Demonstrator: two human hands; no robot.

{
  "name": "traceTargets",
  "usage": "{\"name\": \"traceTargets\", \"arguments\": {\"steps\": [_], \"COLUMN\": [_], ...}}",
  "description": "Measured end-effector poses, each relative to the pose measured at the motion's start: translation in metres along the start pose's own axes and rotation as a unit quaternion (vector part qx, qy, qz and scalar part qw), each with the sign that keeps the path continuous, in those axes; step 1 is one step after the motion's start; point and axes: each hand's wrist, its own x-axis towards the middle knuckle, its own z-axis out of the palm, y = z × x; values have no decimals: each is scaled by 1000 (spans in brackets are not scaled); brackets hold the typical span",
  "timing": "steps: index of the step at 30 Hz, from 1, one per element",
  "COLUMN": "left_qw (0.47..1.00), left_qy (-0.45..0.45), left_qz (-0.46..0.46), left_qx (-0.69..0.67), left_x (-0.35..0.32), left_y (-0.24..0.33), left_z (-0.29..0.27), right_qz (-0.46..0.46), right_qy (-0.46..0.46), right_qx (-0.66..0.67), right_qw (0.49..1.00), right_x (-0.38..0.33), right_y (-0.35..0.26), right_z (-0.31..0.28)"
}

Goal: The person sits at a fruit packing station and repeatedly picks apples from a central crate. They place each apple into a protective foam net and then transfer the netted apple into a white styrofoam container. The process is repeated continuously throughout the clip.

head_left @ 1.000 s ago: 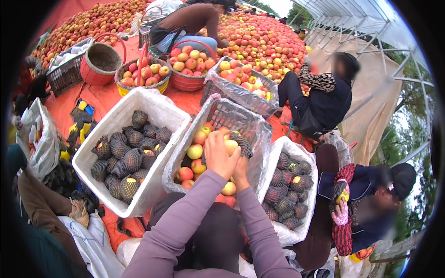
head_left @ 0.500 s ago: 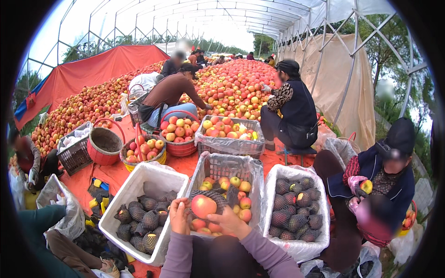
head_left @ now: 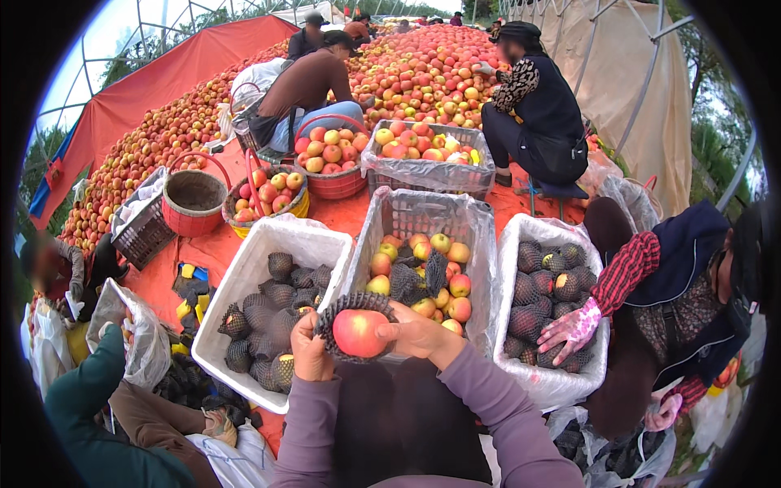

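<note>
In front of my lap I hold a red apple (head_left: 360,333) partly wrapped in a black foam net sleeve (head_left: 332,314). My left hand (head_left: 312,351) is closed on the net at the apple's left side. My right hand (head_left: 425,332) grips the apple from the right, thumb on its bare skin. Just beyond stands a plastic-lined crate (head_left: 370,224) with loose apples and a few dark nets (head_left: 404,282) on top. To the left, a white foam box (head_left: 236,272) holds several net-wrapped apples (head_left: 268,315).
On the right, another white foam box (head_left: 561,392) holds netted apples, with a co-worker's pink-gloved hand (head_left: 572,329) over them. Baskets (head_left: 195,199) and a full apple crate (head_left: 427,175) stand behind. A green-sleeved arm (head_left: 98,398) is at lower left. Farther back rises a large apple heap (head_left: 439,73).
The apple, bare on its front and apart from the boxes before, now sits in the dark net between my hands. The co-worker on the right has reached into the right box. My view has tilted down.
</note>
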Motion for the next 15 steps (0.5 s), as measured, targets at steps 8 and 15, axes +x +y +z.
{"name": "traceTargets", "arguments": {"steps": [8,15], "left_qw": [990,982], "left_qy": [48,113], "left_qz": [59,-71], "left_qx": [120,-135], "left_x": [-4,11], "left_y": [10,-6], "left_z": [7,-53], "right_qz": [-283,-211], "right_qy": [188,48], "right_qx": [-545,-638], "right_qw": [767,739], "right_x": [24,30], "right_y": [4,6], "right_z": [13,4]}}
